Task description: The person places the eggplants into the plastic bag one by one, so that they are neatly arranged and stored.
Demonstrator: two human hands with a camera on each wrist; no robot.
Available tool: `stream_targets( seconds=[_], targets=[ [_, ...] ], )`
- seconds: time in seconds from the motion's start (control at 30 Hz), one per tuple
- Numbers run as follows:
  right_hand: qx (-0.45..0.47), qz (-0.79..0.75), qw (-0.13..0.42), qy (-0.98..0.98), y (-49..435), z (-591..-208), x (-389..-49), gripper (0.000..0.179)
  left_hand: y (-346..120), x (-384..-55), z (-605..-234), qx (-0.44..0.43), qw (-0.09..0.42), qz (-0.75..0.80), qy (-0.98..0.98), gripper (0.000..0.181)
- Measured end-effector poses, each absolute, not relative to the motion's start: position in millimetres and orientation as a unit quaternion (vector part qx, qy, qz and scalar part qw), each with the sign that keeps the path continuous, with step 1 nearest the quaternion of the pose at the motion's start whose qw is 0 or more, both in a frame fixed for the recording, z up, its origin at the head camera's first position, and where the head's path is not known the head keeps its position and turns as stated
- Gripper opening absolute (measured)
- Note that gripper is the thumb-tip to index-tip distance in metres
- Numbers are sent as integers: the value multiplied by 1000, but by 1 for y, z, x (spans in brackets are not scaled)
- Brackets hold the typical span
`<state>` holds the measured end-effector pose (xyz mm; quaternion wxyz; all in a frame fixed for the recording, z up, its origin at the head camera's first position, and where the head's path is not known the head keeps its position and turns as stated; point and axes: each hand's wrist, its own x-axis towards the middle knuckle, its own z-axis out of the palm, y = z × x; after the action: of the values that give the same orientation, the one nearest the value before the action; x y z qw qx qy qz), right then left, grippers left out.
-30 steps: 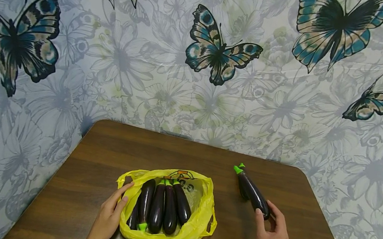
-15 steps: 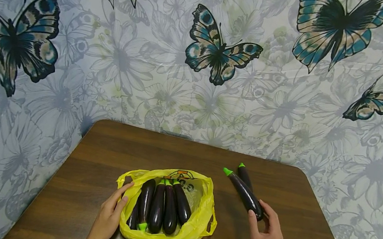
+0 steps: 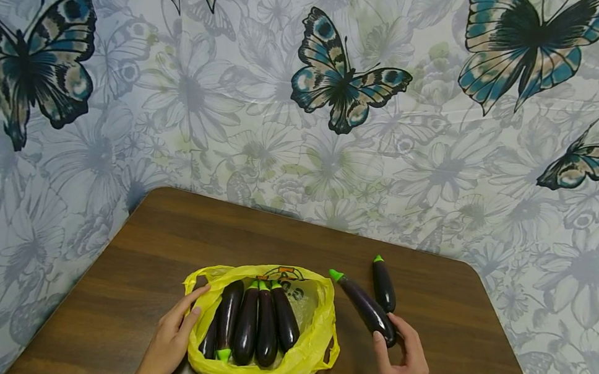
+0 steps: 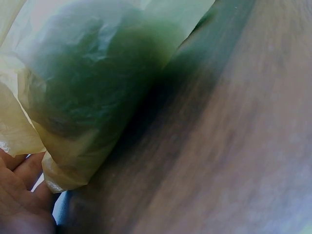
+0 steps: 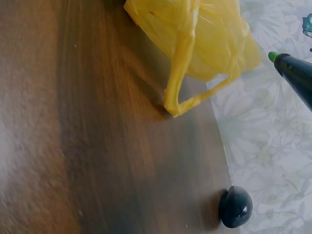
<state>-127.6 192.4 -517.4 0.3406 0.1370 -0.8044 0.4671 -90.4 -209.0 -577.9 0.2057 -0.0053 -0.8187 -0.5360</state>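
Note:
My right hand (image 3: 402, 368) grips a glossy dark purple eggplant (image 3: 363, 304) by its blunt end, thumb on one side and fingers on the other. Its green stem end points up and left, close to the rim of the yellow plastic bag (image 3: 321, 352). At the bag's left side, my left hand (image 3: 169, 333) holds the rim. Several eggplants (image 3: 245, 327) lie side by side inside. In the left wrist view, the fingers (image 4: 29, 170) are partly hidden behind the thin plastic. The right wrist view shows the stem end of the held eggplant (image 5: 295, 75); the right hand is out of that view.
A second eggplant (image 3: 384, 285) lies on the brown wooden table (image 3: 205, 225), just beyond the held one. The bag's loop handle (image 5: 178, 97) sticks out at its right side. Behind the table's far edge stands a wall (image 3: 249, 143) with flower and butterfly patterns.
My right hand has moved left with the eggplant, whose stem end now comes near the bag. The eggplant behind it has come fully into view. My left hand and the bag stay put.

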Motion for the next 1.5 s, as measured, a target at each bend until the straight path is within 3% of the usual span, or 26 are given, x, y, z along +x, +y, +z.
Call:
stream_targets(
  seconds=[1.5],
  targets=[
    [242, 414, 296, -826, 142, -524, -129, 60, -209, -91, -580, 13, 191, -527, -828, 38]
  ],
)
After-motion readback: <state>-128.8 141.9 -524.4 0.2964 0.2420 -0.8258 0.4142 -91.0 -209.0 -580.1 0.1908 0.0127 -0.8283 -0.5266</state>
